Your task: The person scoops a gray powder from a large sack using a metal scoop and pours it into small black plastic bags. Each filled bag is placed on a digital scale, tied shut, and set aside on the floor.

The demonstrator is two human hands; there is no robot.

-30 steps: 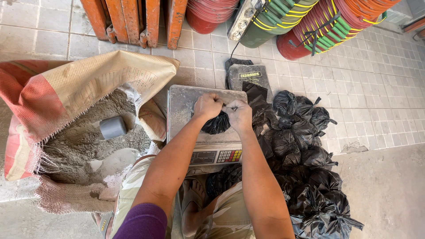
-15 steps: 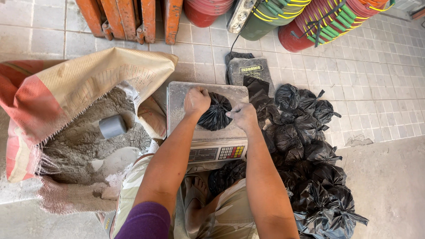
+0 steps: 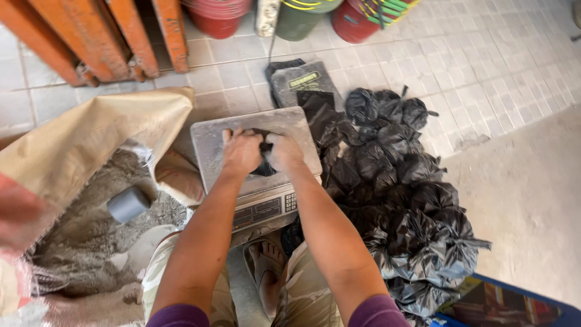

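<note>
Black bag [image 3: 264, 162] between both hands [image 3: 261, 151].

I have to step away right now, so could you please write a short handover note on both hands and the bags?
Left hand and right hand: both closed on the small black bag sitting on the scale platform.
Pile of tied black bags lies on the floor right of the scale.
Open sack of grey powder is on the left, with a grey cup lying in it.
Done: many bags filled and tied.
Left: this bag's neck cannot be seen, so check whether it is tied; powder remains in the sack.
</note>
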